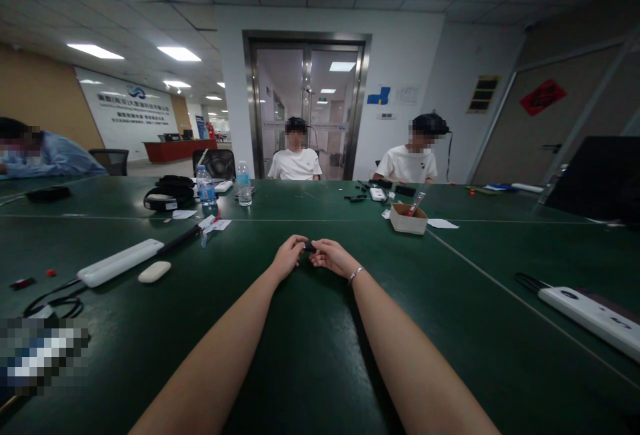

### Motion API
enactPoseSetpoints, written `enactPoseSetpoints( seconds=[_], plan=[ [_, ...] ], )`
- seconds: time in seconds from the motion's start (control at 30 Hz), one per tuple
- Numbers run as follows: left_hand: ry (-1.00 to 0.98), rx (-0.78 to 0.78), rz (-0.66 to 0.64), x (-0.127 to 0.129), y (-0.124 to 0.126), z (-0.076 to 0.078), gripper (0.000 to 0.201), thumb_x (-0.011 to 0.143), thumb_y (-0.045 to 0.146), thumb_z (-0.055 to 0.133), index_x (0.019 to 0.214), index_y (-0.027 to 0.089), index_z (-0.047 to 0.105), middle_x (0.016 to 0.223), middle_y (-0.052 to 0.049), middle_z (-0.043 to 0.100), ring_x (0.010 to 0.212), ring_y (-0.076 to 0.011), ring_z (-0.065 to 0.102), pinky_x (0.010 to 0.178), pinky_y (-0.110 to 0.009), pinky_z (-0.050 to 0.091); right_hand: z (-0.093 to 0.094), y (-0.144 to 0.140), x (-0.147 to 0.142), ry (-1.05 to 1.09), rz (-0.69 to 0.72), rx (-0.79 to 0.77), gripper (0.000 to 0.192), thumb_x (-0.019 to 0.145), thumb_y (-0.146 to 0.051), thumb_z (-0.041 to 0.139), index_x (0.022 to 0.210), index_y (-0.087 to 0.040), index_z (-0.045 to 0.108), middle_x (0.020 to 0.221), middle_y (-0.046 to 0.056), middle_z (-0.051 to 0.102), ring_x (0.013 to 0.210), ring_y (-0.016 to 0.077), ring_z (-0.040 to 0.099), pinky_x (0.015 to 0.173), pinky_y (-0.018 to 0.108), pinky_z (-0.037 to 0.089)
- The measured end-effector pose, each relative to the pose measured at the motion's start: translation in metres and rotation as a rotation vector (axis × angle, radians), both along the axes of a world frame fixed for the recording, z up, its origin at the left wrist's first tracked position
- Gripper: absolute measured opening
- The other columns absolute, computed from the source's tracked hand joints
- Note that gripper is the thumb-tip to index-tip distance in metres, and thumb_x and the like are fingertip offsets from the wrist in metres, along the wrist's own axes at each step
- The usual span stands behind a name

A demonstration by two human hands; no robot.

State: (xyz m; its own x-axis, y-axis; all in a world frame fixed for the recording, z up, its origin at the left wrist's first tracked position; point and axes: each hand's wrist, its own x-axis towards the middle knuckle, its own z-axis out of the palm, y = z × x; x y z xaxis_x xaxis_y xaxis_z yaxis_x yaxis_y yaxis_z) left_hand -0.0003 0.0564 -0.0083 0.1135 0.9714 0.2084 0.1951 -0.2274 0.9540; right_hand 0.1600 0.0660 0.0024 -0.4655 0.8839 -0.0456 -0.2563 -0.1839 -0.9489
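Observation:
Both my arms stretch out over the dark green table (pixel 305 328). Between my two hands is a small black object (pixel 309 247), too small to name. My left hand (pixel 290 255) pinches its left end, with the fingers curled. From the other side, my right hand (pixel 333 256) grips its right end between thumb and fingers; a silver bracelet (pixel 355 275) circles that wrist. The fingers cover part of the black piece.
Left of my arms lie a white power strip (pixel 120 262) and a white oval case (pixel 155 272). Water bottles (pixel 244 184) and a black pouch (pixel 170 193) stand farther back. An open cardboard box (pixel 409 218) is ahead right. Another power strip (pixel 590 318) lies right. People sit across the table.

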Motion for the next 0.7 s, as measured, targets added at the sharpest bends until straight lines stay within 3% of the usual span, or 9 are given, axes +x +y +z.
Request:
enactPoseSetpoints(
  seconds=[0.33, 0.7],
  plan=[
    [-0.017, -0.005, -0.021, 0.0008, 0.0007, 0.0006, 0.028, 0.082, 0.032, 0.038, 0.097, 0.016, 0.055, 0.059, 0.003, 0.043, 0.044, -0.0064, 0.039, 0.038, -0.015, 0.034, 0.0019, -0.0019, -0.0005, 0.01, 0.008, -0.005, 0.011, 0.085, -0.019, 0.055, 0.08, -0.011, 0.05, 0.057, 0.004, 0.059, 0.049, 0.0124, 0.061, 0.048, 0.021, 0.052],
    [-0.003, 0.0, -0.013, -0.0005, 0.002, -0.0008, 0.027, 0.079, 0.031, 0.044, 0.1, 0.017, 0.055, 0.067, 0.001, 0.049, 0.047, -0.0061, 0.042, 0.039, -0.015, 0.035, 0.0001, 0.0002, -0.0004, -0.008, -0.007, 0.0, 0.013, 0.085, -0.021, 0.055, 0.079, -0.012, 0.049, 0.057, 0.004, 0.059, 0.049, 0.0124, 0.061, 0.048, 0.02, 0.052]
  ],
)
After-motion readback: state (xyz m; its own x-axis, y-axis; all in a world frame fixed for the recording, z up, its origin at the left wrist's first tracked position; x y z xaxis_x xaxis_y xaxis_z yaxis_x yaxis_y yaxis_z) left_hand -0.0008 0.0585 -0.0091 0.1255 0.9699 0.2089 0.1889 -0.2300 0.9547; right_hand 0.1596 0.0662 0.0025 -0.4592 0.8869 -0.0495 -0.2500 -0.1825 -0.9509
